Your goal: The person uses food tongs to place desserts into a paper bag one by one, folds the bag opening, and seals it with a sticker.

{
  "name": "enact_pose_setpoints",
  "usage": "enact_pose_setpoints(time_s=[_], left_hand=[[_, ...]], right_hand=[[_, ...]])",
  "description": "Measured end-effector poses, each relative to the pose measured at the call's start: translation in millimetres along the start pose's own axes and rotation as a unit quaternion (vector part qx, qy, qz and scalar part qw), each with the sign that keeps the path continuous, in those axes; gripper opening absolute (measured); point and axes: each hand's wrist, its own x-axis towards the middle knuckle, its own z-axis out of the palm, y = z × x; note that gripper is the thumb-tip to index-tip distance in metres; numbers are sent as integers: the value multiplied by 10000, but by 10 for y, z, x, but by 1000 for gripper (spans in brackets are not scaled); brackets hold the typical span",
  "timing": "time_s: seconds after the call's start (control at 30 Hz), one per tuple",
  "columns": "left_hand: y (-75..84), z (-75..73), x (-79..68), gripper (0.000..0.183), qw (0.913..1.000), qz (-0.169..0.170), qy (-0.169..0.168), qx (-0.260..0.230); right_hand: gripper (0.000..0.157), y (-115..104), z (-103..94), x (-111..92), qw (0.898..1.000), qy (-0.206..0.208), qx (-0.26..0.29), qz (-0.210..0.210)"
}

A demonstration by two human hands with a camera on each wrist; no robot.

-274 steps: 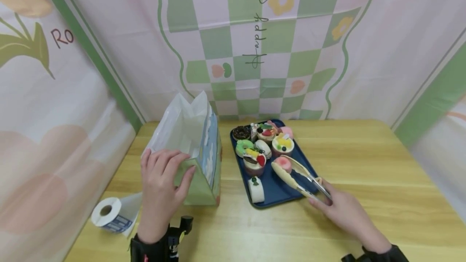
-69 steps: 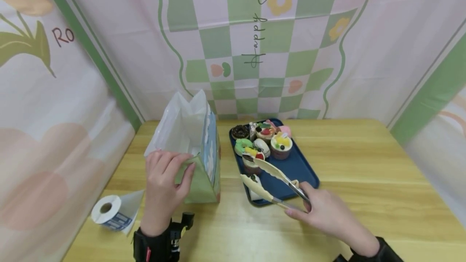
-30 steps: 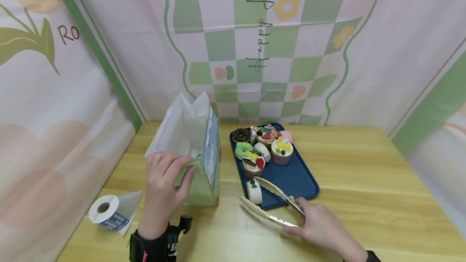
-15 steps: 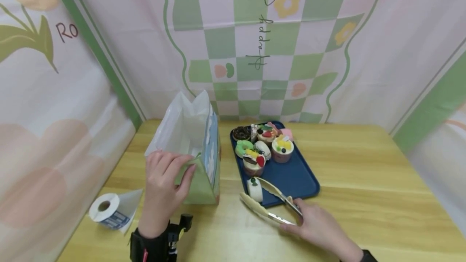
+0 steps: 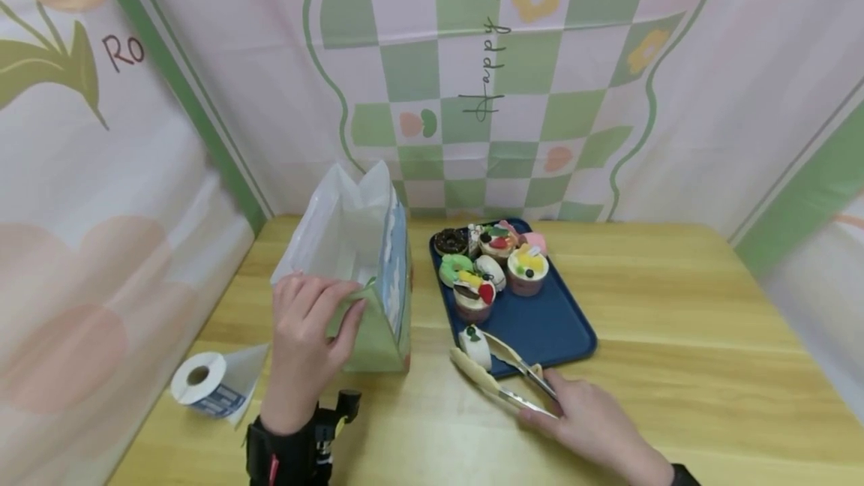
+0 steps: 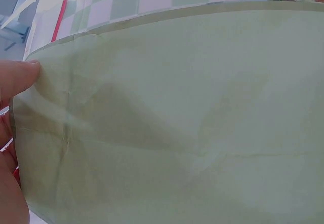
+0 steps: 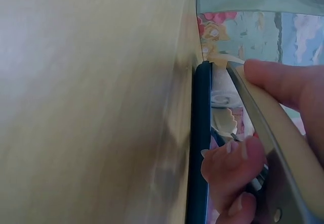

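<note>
In the head view, my left hand [image 5: 307, 343] pinches the near rim of a standing paper bag [image 5: 367, 336], whose mouth gapes upward. The bag's green side [image 6: 177, 107] fills most of the left wrist view, with my thumb on its edge. My right hand [image 5: 594, 422] grips a pair of food tongs [image 5: 516, 396], cream-tipped with metal arms. Their spread tips stand on either side of a white cake roll [image 5: 476, 351] with a green topping, at the tray's near left corner. Whether the tips touch the roll, I cannot tell. The right wrist view shows fingers around the tongs' handle [image 7: 276, 133].
A blue tray [image 5: 550, 328] holds a chocolate doughnut [image 5: 451, 242], a green doughnut [image 5: 455, 268], a fruit-topped cup cake [image 5: 528, 272], another with a strawberry [image 5: 475, 302] and several other sweets. A label roll [image 5: 209, 385] stands left of the bag. Patterned cloth [image 5: 466, 133] hangs behind the table.
The round pink sweet between the tongs earlier is gone from the tray's middle. The tongs have moved left and nearer, to the white cake roll. My left hand keeps its place on the bag.
</note>
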Motion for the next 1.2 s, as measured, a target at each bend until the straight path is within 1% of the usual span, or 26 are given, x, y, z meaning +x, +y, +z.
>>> enact_pose_setpoints(time_s=[0.47, 0.63, 0.73, 0.87, 0.93, 1.1, 1.2], left_hand=[[6, 8, 12, 19, 10000, -36, -31, -21], [2, 7, 12, 19, 10000, -54, -54, -7], [1, 6, 14, 19, 10000, -53, -56, -4], [2, 5, 16, 18, 10000, -58, -53, 2], [3, 4, 15, 18, 10000, -56, -48, 4], [9, 1, 12, 18, 10000, -67, -58, 16], [11, 0, 7, 18, 9999, -75, -71, 18]], right_hand=[[51, -10, -58, -11, 10000, -59, -55, -13], [49, 3, -96, 8, 9998, -135, 79, 76], [52, 0, -133, 18, 9995, -204, 171, 179], [57, -2, -184, 27, 9993, -230, 234, 205], [56, -2, -210, 27, 9993, -216, 245, 201], [46, -3, -287, 27, 9996, -130, 245, 111], [46, -9, -337, 43, 9995, -119, 252, 135]])
